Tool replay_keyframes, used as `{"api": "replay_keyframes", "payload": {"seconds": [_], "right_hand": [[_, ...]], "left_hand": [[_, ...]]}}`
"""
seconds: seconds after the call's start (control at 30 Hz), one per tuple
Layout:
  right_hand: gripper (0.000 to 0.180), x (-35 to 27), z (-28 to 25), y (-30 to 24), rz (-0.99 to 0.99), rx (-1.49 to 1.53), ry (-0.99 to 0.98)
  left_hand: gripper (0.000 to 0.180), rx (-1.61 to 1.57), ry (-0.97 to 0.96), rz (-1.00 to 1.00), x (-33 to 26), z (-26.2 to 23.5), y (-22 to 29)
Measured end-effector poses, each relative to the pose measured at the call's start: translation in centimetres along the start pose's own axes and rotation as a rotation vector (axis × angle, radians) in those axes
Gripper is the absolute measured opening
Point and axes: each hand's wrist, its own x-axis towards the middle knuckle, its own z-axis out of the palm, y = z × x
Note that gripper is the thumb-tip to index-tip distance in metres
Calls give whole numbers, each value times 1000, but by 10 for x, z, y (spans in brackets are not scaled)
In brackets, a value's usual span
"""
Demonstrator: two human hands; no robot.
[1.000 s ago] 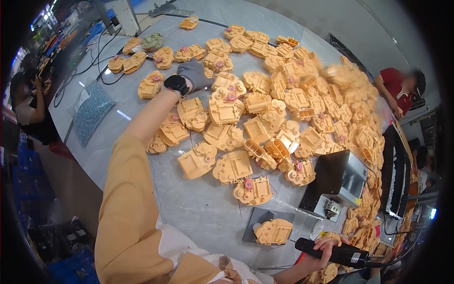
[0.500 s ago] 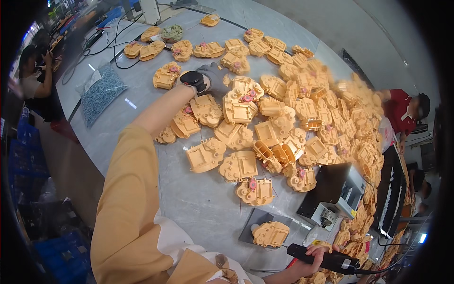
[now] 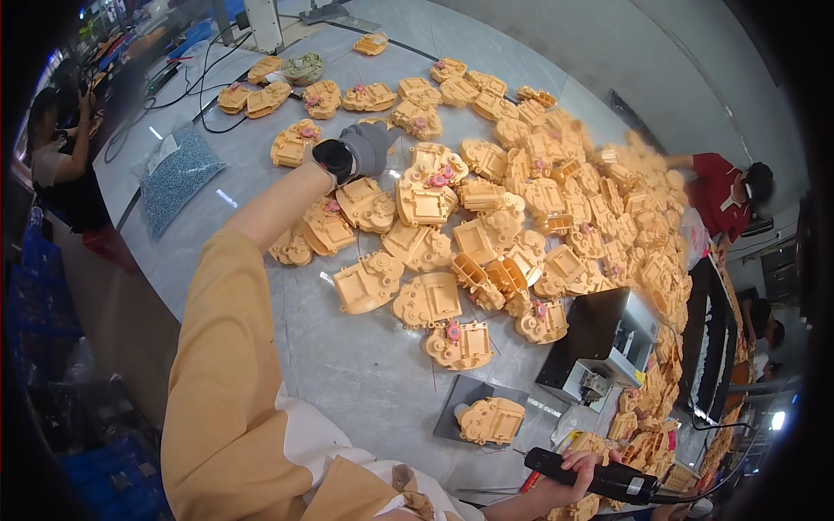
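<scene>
My left hand point(image 3: 369, 146), in a grey glove with a black watch at the wrist, reaches far over the table among yellow plastic housings. A housing with a pink part point(image 3: 430, 184) lies just right of it; its fingers are too hidden to tell what they hold. My right hand point(image 3: 580, 473) grips a black electric screwdriver point(image 3: 608, 478) at the lower right, its bit pointing left. Close to the bit, a single yellow housing point(image 3: 493, 421) rests on a dark square block point(image 3: 452, 415); the bit appears apart from it.
Yellow housings point(image 3: 608, 200) pile up along the right side. A black-and-silver machine point(image 3: 599, 339) stands right of the block. At left lies a clear bag of small blue pieces point(image 3: 178, 178). A person in red point(image 3: 719, 198) is at far right, another person point(image 3: 61, 156) at far left.
The whole view has shifted slightly, moving the scene left. My left hand has drawn a little left, away from the housing with the pink part. The screwdriver stays in my right hand.
</scene>
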Motion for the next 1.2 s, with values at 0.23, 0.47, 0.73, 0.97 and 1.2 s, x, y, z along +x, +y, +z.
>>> {"api": "replay_keyframes", "payload": {"seconds": [0.23, 0.47, 0.73, 0.97, 1.2], "right_hand": [[47, -2, -4, 7, 20, 21, -57], [46, -3, -5, 3, 30, 83, -23], [44, 1, -14, 5, 44, 97, -30], [20, 2, -11, 0, 110, 31, 56], [46, -1, 2, -4, 69, -8, 141]], "left_hand": [[59, -74, 34, -53, 10, 2, 4], [62, -164, 148, -104, 13, 12, 4], [75, -213, -105, -411, 9, -15, 6], [75, -219, 192, -319, -1, -26, -3], [70, -175, 856, -271, 145, -48, -104]]}}
